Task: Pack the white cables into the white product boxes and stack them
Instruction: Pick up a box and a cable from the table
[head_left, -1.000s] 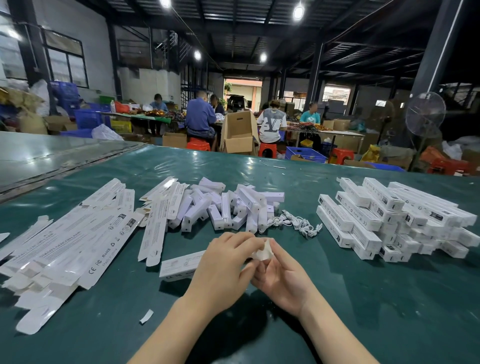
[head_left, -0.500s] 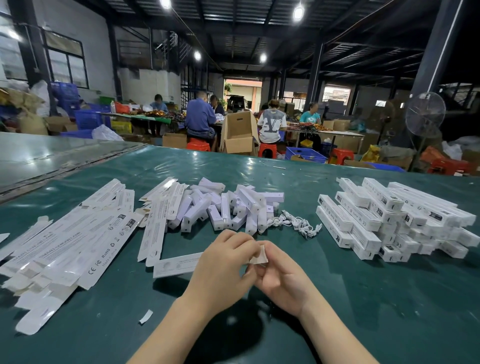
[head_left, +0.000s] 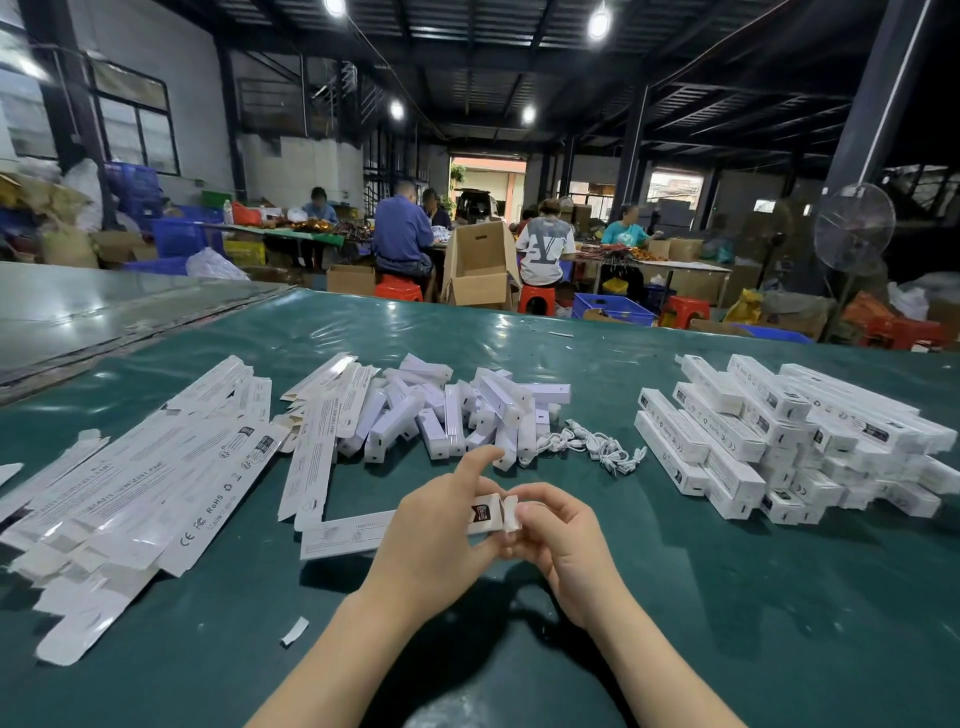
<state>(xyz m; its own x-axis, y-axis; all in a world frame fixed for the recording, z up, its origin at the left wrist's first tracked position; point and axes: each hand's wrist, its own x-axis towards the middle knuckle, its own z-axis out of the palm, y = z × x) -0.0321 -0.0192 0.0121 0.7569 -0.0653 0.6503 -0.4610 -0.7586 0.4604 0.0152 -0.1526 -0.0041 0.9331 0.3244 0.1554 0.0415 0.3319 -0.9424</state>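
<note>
On the left side of the dark green plastic-covered table (head_left: 727, 597): a big spread of flat, unfolded white cardboard box blanks (head_left: 140, 499), fanned out and overlapping, w/ CE, FC and RoHS marks showing. Just in front of them, one small white paper scrap (head_left: 294, 630) lies on its own.

Over to ctr: a loose heap of short white rectangular blocks (head_left: 447, 415), jumbled at all angles, its left edge touching the nearest blanks.

Nearer the camera is the long white product box (head_left: 348, 535). It runs left to right just above the cover, w/ its right end in both hands. The L hand (head_left: 441, 535) is wrapped round the box near that end, index finger lifted off it. The R hand (head_left: 561, 540) has its fingers curled in and its fingertips pinch the open end flap. A dark red-and-black label shows on that end. Can't tell if a cable is inside.

Beyond the hands, just right of the heap: a small tangle of white cables (head_left: 592, 447) lies on the cover, apart from both hands.

Far right: a stack of closed white product boxes (head_left: 779, 441), several layers, well apart from the hands.

Bkgd: people seated at work tables, an open brown cardboard carton (head_left: 480, 270), and a pedestal fan (head_left: 854, 228) at right.
</note>
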